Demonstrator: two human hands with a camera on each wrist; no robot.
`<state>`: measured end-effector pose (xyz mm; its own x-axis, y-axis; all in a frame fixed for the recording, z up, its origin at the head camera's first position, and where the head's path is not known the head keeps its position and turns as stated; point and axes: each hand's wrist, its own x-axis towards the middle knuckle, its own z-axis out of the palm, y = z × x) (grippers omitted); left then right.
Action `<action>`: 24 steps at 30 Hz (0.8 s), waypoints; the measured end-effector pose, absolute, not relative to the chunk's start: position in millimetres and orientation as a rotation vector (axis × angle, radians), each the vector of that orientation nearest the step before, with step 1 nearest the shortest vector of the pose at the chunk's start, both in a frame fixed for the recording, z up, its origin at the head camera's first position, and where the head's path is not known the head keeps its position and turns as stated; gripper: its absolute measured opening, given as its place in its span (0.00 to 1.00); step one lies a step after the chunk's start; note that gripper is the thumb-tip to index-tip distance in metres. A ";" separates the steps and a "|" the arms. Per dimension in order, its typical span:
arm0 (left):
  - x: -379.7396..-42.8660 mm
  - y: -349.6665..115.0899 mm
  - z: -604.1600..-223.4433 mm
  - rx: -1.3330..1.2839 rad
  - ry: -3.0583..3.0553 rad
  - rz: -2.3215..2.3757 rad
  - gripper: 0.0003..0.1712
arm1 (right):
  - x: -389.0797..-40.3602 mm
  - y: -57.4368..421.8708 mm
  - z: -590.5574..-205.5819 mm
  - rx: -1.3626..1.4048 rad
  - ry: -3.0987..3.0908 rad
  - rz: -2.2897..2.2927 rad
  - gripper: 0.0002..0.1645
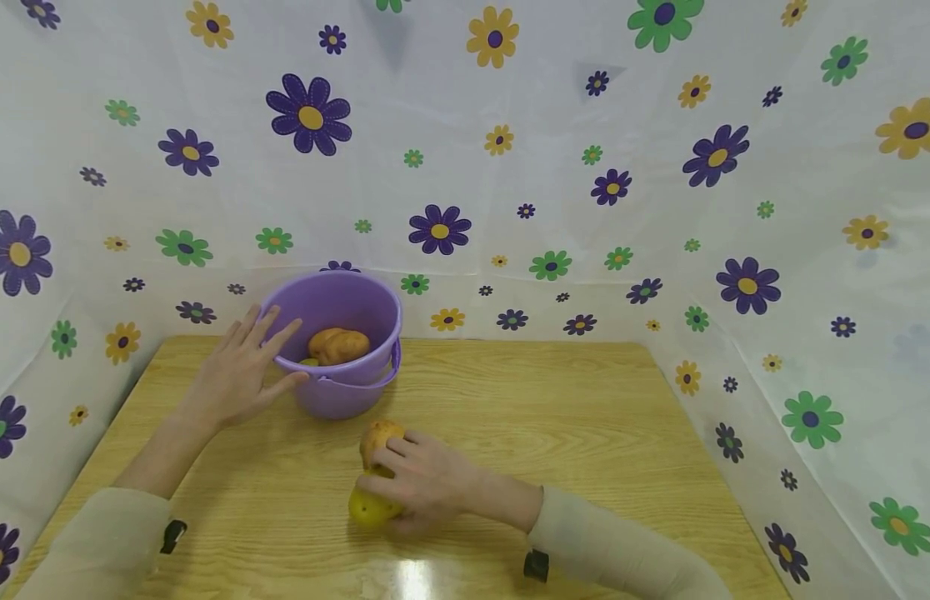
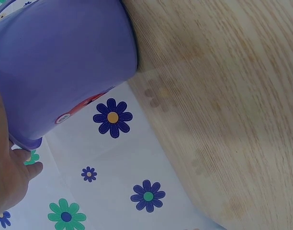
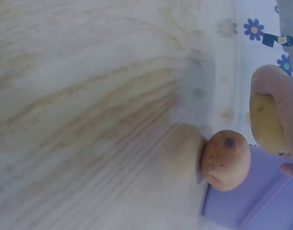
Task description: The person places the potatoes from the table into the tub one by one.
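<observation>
A purple bucket (image 1: 337,396) stands at the back left of the table, its handle hanging down in front. Inside it lie brown potatoes (image 1: 341,347) and part of something yellow-green. My left hand (image 1: 236,375) rests against the bucket's left rim with its fingers straight and spread. In front of the bucket my right hand (image 1: 431,483) grips a yellow-green fruit (image 3: 266,122) with small dark specks, thumb on one side and fingers on the other. A brown potato (image 3: 226,160) with a dark spot sits on the table between that hand and the bucket.
The wood-grain table (image 1: 555,417) extends to the right of the bucket. A white sheet (image 1: 450,183) printed with flowers hangs behind and on both sides, close behind the bucket. Dark straps (image 1: 536,565) show at the sleeves.
</observation>
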<state>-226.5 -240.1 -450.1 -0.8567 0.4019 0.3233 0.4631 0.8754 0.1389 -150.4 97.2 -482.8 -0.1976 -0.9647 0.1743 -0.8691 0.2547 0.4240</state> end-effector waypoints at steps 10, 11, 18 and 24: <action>-227.0 -241.2 -451.9 -0.655 -2.756 -0.302 0.49 | -162.1 100.1 -462.0 1.629 -2.221 -0.242 0.43; -227.1 -241.3 -451.8 -0.655 -2.756 -0.300 0.49 | -163.3 100.4 -460.1 1.624 -2.216 -0.233 0.43; -227.3 -241.0 -450.4 -0.647 -2.767 -0.302 0.49 | -172.2 101.7 -451.4 1.553 -2.161 -0.153 0.42; -227.4 -240.8 -450.5 -0.645 -2.774 -0.297 0.49 | -179.8 102.4 -445.8 1.482 -2.119 -0.099 0.41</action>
